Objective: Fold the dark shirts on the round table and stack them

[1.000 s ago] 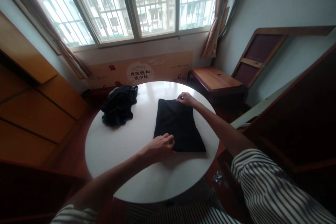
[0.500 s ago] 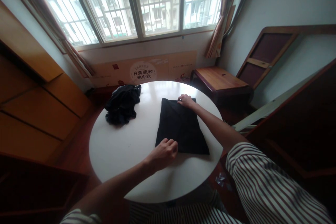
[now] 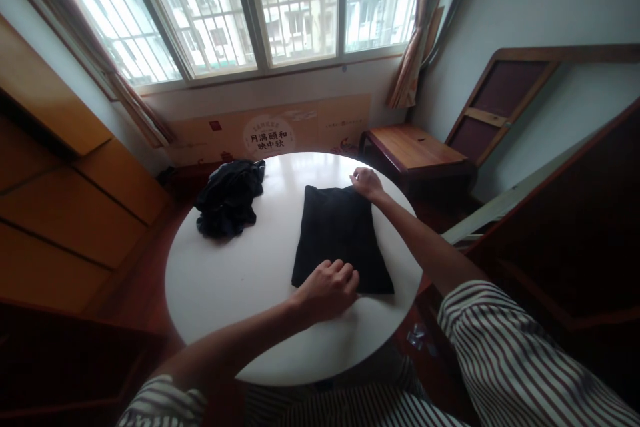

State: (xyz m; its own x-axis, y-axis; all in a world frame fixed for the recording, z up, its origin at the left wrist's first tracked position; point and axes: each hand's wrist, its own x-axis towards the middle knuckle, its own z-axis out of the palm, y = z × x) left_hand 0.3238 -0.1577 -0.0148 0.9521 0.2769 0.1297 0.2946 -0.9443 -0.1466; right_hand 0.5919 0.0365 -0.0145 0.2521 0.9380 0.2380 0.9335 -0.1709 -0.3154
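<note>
A black garment [image 3: 337,233] lies folded into a flat, roughly four-sided shape on the white round table [image 3: 225,307]. At its near edge my left hand [image 3: 330,287] has its fingers curled down over the cloth; the fingertips are hidden, so what they hold, if anything, does not show. My right hand [image 3: 367,183] is by the garment's far right corner. Its thumb and forefinger are bent and slightly apart, with a bright gap and no cloth visible between them. To the left, a crumpled heap of black clothing [image 3: 230,197] rests apart from both hands.
Behind the table's far right edge stands a wooden stool or low bench [image 3: 415,147]. A printed panel [image 3: 320,123] runs below the barred window [image 3: 295,7]. Wooden cabinets [image 3: 75,213] line the left, and dark wooden furniture [image 3: 565,240] is close on the right.
My right hand has moved off the garment's far edge, outward and right to its corner. My left hand has slid right along the near edge. The clothing heap has stayed put.
</note>
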